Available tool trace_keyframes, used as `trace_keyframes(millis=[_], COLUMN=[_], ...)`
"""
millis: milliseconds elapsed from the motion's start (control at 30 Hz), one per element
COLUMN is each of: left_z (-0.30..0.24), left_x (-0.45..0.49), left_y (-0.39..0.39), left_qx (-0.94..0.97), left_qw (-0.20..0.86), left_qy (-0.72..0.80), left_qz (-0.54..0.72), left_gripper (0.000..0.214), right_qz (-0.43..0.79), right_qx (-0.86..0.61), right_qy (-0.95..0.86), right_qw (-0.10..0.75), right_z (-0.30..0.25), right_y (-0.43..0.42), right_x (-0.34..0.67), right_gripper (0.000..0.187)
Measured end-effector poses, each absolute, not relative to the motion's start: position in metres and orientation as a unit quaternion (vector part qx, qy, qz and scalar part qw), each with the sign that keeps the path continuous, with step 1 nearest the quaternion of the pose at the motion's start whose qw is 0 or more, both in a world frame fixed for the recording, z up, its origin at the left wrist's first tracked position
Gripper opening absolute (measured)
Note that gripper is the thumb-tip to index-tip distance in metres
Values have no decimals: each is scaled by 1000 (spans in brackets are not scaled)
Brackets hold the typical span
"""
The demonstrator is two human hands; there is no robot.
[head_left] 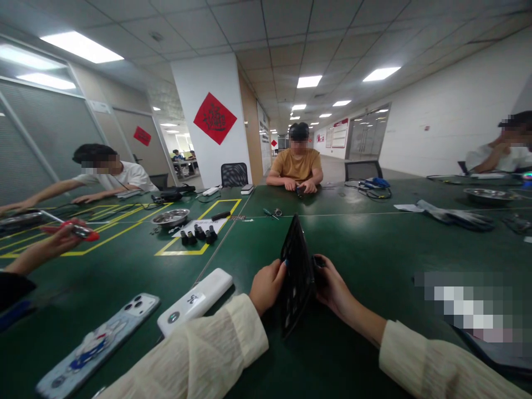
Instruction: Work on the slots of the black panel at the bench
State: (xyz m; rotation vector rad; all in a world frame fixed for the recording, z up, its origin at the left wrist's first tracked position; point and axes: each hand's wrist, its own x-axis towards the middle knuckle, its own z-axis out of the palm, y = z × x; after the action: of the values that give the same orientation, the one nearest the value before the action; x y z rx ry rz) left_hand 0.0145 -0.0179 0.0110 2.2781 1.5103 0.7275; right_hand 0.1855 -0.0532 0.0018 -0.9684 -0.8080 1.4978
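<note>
A flat black panel [296, 277] stands on edge above the table in front of me, seen nearly edge-on. Its left face has several paler marks or recesses, too dark to make out. My left hand [268, 282] grips the panel from the left, with the thumb on that face. On the other side, my right hand [330, 282] is closed around a small black part that lies against the panel; whether that part belongs to the panel I cannot tell. A white power bank [199, 299] lies beside my left forearm, with a phone in a decorated case [97, 343] further left.
On the green table [249, 249] are several black cylindrical parts [199, 235], a metal bowl [170, 218], a small tool [272, 213] and gloves [453, 213]. At left, a co-worker's hand [62, 235] holds a red-handled tool [85, 231]. Other people sit around the table.
</note>
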Motion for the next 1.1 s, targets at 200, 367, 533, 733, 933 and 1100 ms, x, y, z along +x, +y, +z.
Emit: trace_keyframes(millis=[200, 367, 533, 733, 933, 1100], left_z=[8, 9, 9, 8, 7, 7], left_x=[12, 11, 13, 14, 12, 13], left_y=[-17, -20, -17, -17, -17, -16], left_qx=[815, 833, 830, 810, 825, 819], left_qw=[145, 105, 157, 160, 138, 141], left_qy=[505, 501, 487, 520, 506, 503], left_qz=[243, 211, 221, 218, 210, 235], left_gripper=[49, 39, 57, 63, 55, 46], right_qz=[626, 635, 637, 638, 637, 639], right_qx=[-412, -391, -381, -383, -379, -384], right_qy=[-352, -341, -326, -337, -336, -333], right_qw=[561, 573, 585, 577, 581, 577], right_z=[0, -6, -7, -7, -8, -6], right_y=[-53, -49, -47, -46, -45, -47], right_x=[186, 189, 188, 189, 190, 189], right_gripper=[43, 39, 37, 36, 37, 36])
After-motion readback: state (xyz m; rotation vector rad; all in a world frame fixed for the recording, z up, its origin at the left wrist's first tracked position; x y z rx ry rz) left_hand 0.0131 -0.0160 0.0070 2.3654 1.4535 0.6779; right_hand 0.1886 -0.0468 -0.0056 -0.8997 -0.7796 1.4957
